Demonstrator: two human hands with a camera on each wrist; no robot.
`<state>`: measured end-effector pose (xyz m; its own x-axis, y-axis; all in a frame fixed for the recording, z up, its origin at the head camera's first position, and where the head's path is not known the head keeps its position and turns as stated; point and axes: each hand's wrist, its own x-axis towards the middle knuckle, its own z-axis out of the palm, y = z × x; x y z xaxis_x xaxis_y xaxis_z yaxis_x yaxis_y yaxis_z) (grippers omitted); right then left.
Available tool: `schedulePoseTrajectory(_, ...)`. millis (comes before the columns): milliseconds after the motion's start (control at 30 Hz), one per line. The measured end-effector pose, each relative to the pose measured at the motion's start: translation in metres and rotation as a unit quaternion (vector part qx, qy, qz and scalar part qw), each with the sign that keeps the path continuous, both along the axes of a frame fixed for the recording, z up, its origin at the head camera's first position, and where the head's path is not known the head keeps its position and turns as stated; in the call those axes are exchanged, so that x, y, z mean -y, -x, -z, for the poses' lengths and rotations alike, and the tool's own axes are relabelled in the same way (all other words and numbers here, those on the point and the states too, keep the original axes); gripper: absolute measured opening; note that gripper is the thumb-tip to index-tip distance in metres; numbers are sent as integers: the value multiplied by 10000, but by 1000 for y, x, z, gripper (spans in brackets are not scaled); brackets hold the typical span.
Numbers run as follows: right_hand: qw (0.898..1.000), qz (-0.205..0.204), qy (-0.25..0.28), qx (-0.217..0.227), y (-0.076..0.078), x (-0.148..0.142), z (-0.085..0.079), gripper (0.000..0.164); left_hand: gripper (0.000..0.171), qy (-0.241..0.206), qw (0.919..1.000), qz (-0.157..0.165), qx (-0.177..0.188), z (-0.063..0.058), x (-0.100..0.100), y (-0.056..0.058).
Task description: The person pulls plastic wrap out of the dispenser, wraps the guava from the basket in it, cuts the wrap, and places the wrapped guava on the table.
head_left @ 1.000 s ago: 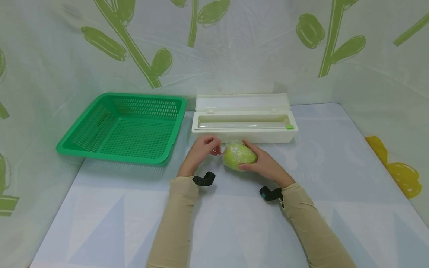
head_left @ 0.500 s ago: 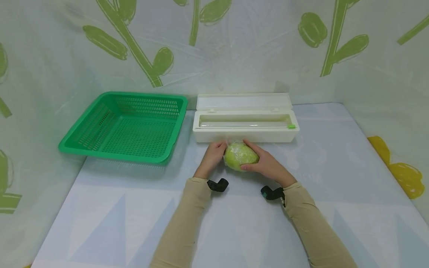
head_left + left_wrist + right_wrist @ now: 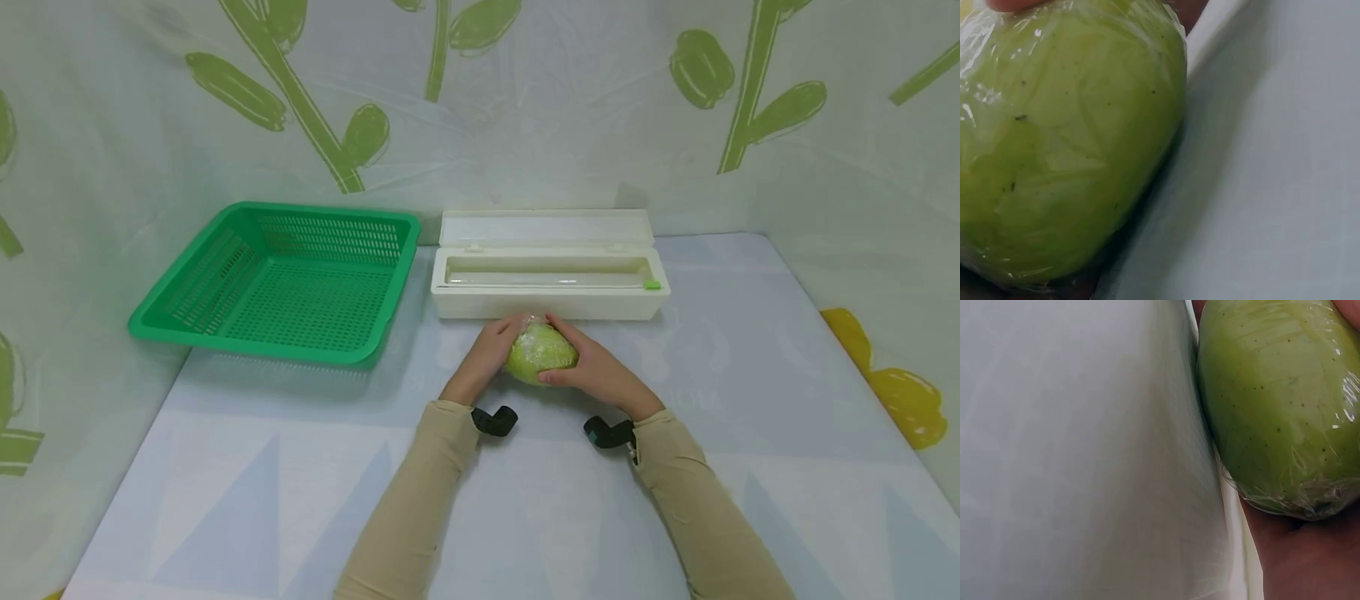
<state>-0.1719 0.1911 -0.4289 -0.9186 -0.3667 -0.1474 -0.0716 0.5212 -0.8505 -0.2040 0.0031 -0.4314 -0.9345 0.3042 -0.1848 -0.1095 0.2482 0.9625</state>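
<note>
A green mango [image 3: 542,353] in shiny clear cling film lies on the table between both hands. In the left wrist view its speckled skin [image 3: 1079,137] shows through creased wrap. My right hand [image 3: 598,372] grips the mango from the right, thumb in front and fingers behind. From the left, my left hand [image 3: 486,357] holds the mango's side and far end; its fingertips are partly hidden. Bunched film gathers at the mango's end [image 3: 1322,494] in the right wrist view, against a palm. Just behind the hands stands a white cling film box [image 3: 547,304] with its lid raised.
A green plastic basket [image 3: 273,343] stands at the back left. A small green slider [image 3: 652,285] sits on the box's right front rim. Behind the table [image 3: 525,517] hangs a pale sheet [image 3: 555,108] with plant prints.
My left hand has moved right from beside the mango and taken hold of its left side and loose film. The right hand has stayed on the mango, which has turned slightly.
</note>
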Motion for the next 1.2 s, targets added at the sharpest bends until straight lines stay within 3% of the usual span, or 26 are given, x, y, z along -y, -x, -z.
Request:
schedulePoseTrajectory(200, 9999, 10, -55, 92, 2, 2, 0, 99, 38, -237, 9935, 506, -993, -2, -1, -2)
schedulePoseTrajectory(333, 10000, 41, -18, 79, 1, 2, -1, 96, 35, 177, 9826, 596, -1751, -2, -3, -3)
schedulePoseTrajectory(433, 9999, 88, 66, 55, 0, 2, -1, 94, 32, 593, 9677, 711, -2345, -3, -5, -4)
schedulePoseTrajectory(567, 9996, 110, 248, 58, -2, 2, 0, 93, 30, 1051, 9384, 961, -3150, -3, -6, -6)
schedulePoseTrajectory(633, 9991, 77, 405, 110, -3, 2, 1, 95, 28, 1102, 9258, 1143, -3430, -2, -5, -7)
schedulePoseTrajectory(733, 9981, 32, 574, 225, -3, 2, 1, 97, 25, 995, 9163, 1461, -3593, -3, -2, -6)
schedulePoseTrajectory(833, 9985, 72, 487, 224, -3, 1, 0, 97, 31, 966, 9184, 1708, -3436, -5, 2, -4)
schedulePoseTrajectory(933, 9993, 103, 323, 134, -1, 0, -1, 97, 47, 1091, 9235, 1855, -3175, -7, 5, -1)
schedulePoseTrajectory(1100, 9997, -80, 244, 44, 1, -2, 0, 100, 77, 1357, 9349, 1887, -2683, -9, 7, 2)
schedulePoseTrajectory(1200, 9989, -301, 355, 106, -2, -1, -7, 98, 85, 1446, 9467, 1800, -2247, -11, 9, 0)
